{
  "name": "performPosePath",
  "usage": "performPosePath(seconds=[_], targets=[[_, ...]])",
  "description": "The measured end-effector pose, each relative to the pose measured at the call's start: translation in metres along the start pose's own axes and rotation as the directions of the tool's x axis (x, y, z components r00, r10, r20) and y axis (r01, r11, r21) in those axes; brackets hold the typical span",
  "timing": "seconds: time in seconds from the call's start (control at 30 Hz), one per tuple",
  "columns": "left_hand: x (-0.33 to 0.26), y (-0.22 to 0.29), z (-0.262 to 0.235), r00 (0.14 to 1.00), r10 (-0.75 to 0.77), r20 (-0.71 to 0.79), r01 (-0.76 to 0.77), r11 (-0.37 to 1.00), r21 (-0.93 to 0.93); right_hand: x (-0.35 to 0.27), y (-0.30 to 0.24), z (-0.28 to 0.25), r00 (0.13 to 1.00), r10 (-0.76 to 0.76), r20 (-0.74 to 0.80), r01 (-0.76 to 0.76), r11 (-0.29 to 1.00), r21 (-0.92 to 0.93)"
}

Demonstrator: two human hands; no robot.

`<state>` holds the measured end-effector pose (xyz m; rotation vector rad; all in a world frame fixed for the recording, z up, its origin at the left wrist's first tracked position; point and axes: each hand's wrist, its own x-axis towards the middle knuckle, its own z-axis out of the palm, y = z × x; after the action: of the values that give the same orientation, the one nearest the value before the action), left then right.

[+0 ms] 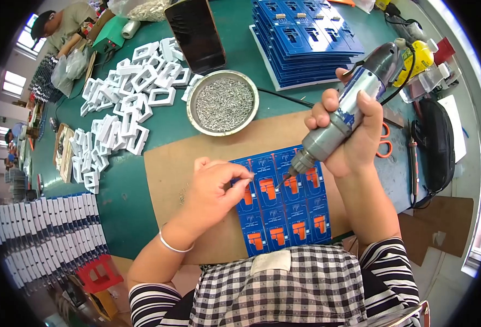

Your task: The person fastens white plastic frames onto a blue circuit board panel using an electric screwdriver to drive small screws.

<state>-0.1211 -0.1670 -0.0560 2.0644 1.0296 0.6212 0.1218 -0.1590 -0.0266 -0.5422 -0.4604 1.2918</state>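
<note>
My right hand (pixel 355 122) is wrapped round a grey and silver power screwdriver (pixel 333 128). The tool slants down to the left, and its thin bit ends just over a blue circuit board panel (pixel 282 210). Orange gun-shaped pieces (pixel 267 188) sit in rows on the panel. At the panel's upper left edge my left hand (pixel 213 188) pinches thumb and forefinger together; whatever lies between them is too small to name. A brown cardboard sheet (pixel 197 163) lies beneath the panel. Several loose screws (pixel 183 194) are scattered beside my left hand.
A round metal bowl of screws (pixel 224 103) stands beyond the panel. White plastic frames (pixel 137 82) are heaped to its left, with a phone (pixel 197 35) propped behind. Stacked blue boards (pixel 306 32) rise at the back. Orange-handled scissors (pixel 384 143) and a soldering iron (pixel 413 163) lie right.
</note>
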Motion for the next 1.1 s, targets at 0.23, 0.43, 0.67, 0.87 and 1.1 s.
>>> performPosePath(seconds=[0.23,0.43,0.67,0.87,1.1], targets=[[0.003,-0.008,0.019,0.999,0.007,-0.047,0.003,0.979,0.206,-0.008,-0.005,0.001,0.997,-0.068,-0.022,0.065,0.992,-0.111],[0.000,-0.008,0.024,0.996,0.018,-0.085,0.004,0.966,0.257,-0.010,0.002,0.002,1.000,-0.015,0.023,0.017,0.997,-0.074],[-0.007,0.004,0.030,0.947,0.296,-0.123,-0.146,0.740,0.656,-0.015,0.011,0.015,0.993,-0.077,0.093,0.096,0.969,-0.227],[-0.008,0.004,0.027,0.937,0.308,-0.162,-0.123,0.728,0.674,-0.025,0.024,0.031,0.925,-0.064,0.375,0.202,0.918,-0.342],[-0.006,0.001,0.028,0.931,0.311,-0.189,-0.108,0.732,0.672,-0.009,0.025,0.025,0.747,-0.066,0.662,0.525,0.669,-0.526]])
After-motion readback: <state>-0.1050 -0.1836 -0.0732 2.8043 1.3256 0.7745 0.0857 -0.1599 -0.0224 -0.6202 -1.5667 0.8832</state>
